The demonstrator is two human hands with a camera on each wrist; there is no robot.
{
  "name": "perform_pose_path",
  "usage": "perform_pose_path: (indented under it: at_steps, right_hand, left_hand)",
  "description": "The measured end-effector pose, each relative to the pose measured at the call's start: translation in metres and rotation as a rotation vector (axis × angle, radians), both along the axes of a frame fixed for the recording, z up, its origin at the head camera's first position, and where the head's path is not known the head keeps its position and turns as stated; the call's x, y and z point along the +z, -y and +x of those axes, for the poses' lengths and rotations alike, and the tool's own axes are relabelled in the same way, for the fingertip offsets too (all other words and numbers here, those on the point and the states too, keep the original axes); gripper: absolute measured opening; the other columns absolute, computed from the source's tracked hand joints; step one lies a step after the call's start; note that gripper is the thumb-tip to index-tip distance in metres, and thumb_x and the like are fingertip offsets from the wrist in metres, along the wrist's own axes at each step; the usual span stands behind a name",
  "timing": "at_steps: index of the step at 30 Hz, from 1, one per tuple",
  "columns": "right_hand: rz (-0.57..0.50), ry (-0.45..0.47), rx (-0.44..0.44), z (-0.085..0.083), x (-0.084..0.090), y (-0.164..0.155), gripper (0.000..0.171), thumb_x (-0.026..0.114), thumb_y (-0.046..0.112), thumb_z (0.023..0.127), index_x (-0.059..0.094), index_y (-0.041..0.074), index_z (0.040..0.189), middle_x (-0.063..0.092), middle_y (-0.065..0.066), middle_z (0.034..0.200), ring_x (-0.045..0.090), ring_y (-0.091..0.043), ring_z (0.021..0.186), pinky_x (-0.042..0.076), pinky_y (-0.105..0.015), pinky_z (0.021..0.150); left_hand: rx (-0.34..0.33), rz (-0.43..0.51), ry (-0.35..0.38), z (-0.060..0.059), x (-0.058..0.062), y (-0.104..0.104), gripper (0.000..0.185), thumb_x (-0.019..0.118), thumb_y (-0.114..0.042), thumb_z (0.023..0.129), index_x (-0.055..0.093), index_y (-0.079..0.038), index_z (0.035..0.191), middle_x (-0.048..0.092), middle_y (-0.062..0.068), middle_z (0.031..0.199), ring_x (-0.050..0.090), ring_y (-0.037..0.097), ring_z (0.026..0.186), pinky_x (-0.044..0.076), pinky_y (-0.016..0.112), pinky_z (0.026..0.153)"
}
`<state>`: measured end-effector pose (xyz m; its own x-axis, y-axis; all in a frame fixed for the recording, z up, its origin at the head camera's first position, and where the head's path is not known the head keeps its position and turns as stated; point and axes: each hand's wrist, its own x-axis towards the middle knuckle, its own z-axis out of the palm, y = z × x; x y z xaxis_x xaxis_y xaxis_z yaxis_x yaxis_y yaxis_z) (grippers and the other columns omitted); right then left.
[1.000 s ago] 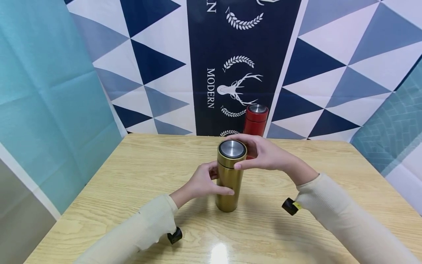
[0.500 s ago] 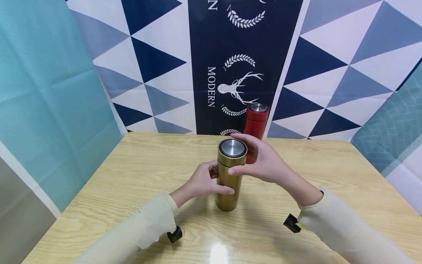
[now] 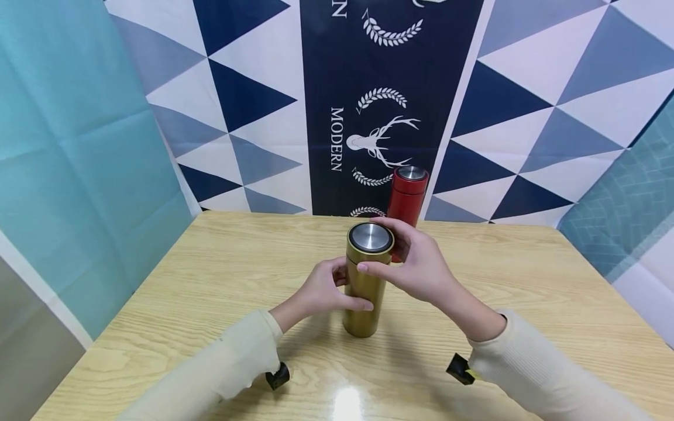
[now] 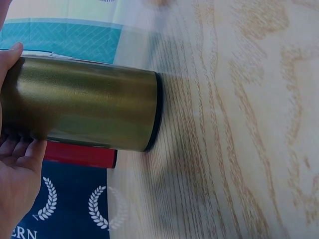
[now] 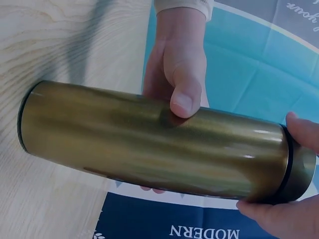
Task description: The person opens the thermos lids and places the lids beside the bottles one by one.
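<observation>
A gold thermos bottle (image 3: 362, 320) with a brushed-steel top (image 3: 371, 237) stands upright on the wooden table. My left hand (image 3: 322, 290) grips its body from the left, thumb across the front and fingers behind. In the left wrist view the bottle's dark base rim (image 4: 155, 112) meets the table. From the right, my right hand (image 3: 423, 268) holds the lid (image 5: 302, 172), thumb at the seam in front and fingers around the far side. The right wrist view shows a dark ring between lid and body.
A red thermos bottle (image 3: 406, 202) with a steel top stands behind the gold one, partly hidden by my right hand. The wooden table (image 3: 221, 257) reaches back to a patterned cloth (image 3: 253, 105). A teal cloth (image 3: 89, 146) hangs on the left.
My right hand has turned clockwise around the lid: its thumb has moved left across the front and the wrist has come nearer. The left hand and the bottle hold their place.
</observation>
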<state>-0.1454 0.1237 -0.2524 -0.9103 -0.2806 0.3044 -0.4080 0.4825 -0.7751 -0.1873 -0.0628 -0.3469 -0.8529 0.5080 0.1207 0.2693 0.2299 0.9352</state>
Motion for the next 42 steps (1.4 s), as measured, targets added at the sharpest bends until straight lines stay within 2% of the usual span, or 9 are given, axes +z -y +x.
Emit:
perform_pose_path:
  at_steps: [11,17,26,42]
  right_hand:
    - [0.013,0.004,0.063,-0.01,-0.006,-0.008,0.068,0.08,0.018,0.078,0.048,0.009,0.137,0.063,-0.012,0.125,0.067,-0.024,0.103,0.056,-0.026,0.085]
    - [-0.006,0.011,0.111,-0.017,-0.007,-0.012,0.071,0.081,0.015,0.077,0.047,0.009,0.138,0.062,-0.011,0.127,0.066,-0.026,0.109,0.056,-0.033,0.092]
    - [-0.043,0.025,0.195,-0.023,-0.007,-0.014,0.07,0.081,0.013,0.076,0.049,0.015,0.137,0.063,-0.008,0.125,0.066,-0.022,0.11,0.055,-0.028,0.093]
    - [-0.027,0.058,0.353,-0.035,-0.003,-0.025,0.073,0.08,0.011,0.076,0.046,0.011,0.14,0.058,-0.01,0.13,0.062,-0.026,0.117,0.054,-0.032,0.097]
  left_hand:
    - [-0.003,-0.006,0.001,-0.001,-0.001,0.0,0.061,0.086,-0.016,0.068,0.06,-0.015,0.123,0.066,0.004,0.121,0.066,0.013,0.105,0.054,0.026,0.095]
    - [0.001,-0.017,0.0,-0.002,0.001,0.0,0.062,0.087,-0.018,0.068,0.06,-0.017,0.123,0.066,0.002,0.122,0.065,0.014,0.107,0.053,0.027,0.097]
    - [0.005,-0.022,0.015,-0.004,-0.001,0.001,0.063,0.086,-0.016,0.068,0.059,-0.014,0.124,0.065,0.004,0.123,0.065,0.015,0.108,0.053,0.027,0.097]
    - [0.013,-0.03,0.017,-0.005,-0.002,0.001,0.06,0.086,-0.015,0.067,0.06,-0.013,0.121,0.067,0.005,0.12,0.066,0.014,0.106,0.053,0.026,0.096]
